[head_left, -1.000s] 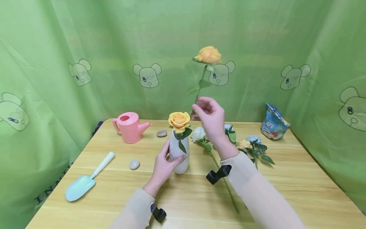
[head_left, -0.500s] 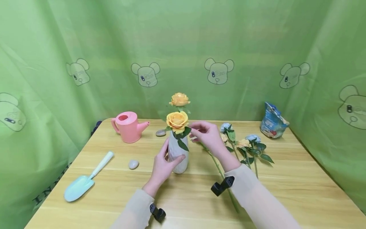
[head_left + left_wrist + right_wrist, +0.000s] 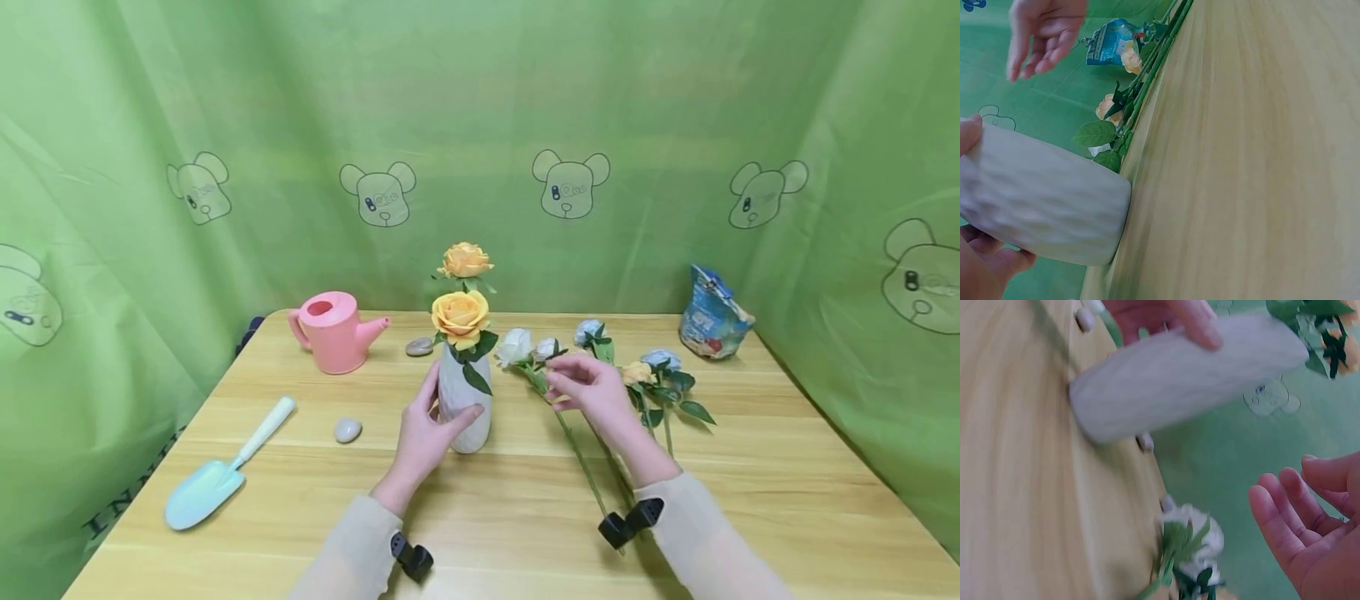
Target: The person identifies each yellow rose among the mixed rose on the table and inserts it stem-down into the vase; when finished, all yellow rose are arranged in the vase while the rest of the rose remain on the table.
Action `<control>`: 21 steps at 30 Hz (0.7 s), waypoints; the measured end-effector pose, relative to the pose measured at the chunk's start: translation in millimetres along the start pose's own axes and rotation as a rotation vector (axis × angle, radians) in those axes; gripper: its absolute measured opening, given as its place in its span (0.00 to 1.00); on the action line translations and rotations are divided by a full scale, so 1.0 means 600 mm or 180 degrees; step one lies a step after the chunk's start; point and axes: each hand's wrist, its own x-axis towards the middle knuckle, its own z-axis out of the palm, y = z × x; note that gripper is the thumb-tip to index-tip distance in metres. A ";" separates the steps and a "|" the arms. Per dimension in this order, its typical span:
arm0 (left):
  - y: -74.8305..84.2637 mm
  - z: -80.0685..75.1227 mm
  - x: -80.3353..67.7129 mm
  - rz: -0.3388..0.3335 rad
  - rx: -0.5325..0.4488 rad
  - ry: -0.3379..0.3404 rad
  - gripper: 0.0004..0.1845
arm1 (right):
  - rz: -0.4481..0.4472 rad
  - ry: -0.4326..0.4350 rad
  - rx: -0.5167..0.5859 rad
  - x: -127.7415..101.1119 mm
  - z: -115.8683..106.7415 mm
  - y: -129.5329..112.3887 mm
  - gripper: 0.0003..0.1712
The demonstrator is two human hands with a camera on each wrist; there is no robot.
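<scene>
White vase point(image 3: 465, 404) stands upright on the wooden table point(image 3: 750, 483), two yellow roses point(image 3: 461, 315) rising from it; the left hand point(image 3: 423, 433) grips its body, fingers curled round it. Right of the vase, the right hand point(image 3: 592, 387) hovers over loose flower stems point(image 3: 581, 454), fingers loosely curled, holding nothing

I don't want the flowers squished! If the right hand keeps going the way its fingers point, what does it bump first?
Probably the white rose lying on the wooden table. The right hand points its loosely curled, empty fingers leftward at it. The white ribbed vase stands further along, though depth is unclear.
</scene>
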 end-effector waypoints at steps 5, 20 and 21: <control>0.005 -0.002 0.000 -0.0006 -0.0010 -0.0032 0.43 | 0.0121 0.0143 -0.0070 -0.013 -0.041 0.022 0.21; -0.058 0.005 0.014 0.0017 -0.0009 0.0038 0.45 | 0.0501 0.0374 -0.0255 -0.052 -0.121 0.070 0.26; -0.059 0.006 0.014 0.0022 -0.0008 0.0043 0.45 | 0.0550 0.0346 -0.0278 -0.053 -0.124 0.074 0.27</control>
